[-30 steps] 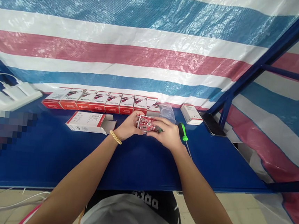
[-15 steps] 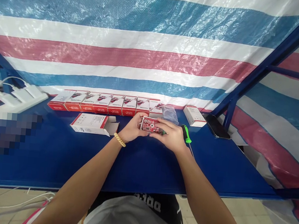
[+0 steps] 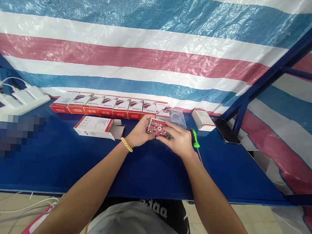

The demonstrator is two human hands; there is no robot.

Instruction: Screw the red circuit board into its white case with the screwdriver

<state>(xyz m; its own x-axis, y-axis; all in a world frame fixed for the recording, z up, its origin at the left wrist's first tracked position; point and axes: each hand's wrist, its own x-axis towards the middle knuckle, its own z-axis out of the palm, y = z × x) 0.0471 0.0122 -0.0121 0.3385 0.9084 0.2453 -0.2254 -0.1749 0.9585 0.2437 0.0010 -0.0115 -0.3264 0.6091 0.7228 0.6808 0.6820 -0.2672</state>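
A small red circuit board (image 3: pixel 157 128) with a pale edge is held up over the blue table. My left hand (image 3: pixel 141 132) grips its left end, thumb below and fingers above. On the other end my right hand (image 3: pixel 178 139) is closed, its fingers lying along the top edge and the thumb under the bottom one. A bit of green shows at the board's right end, partly covered by the right fingers. Just right of that hand lies a screwdriver (image 3: pixel 195 139) with a green and black handle, its shaft pointing toward me.
Several red and white boxes (image 3: pixel 107 107) stand in a row at the back. An opened box (image 3: pixel 99 127) lies before them, flap out. A clear plastic bag (image 3: pixel 177 117), a white box (image 3: pixel 203 120) and a phone (image 3: pixel 227 131) are at right; a power strip (image 3: pixel 23 101) is at left.
The board has tilted slightly, its right end dipping, and both hands still hold it. The whole view has shifted a little; the things on the table stay where they were.
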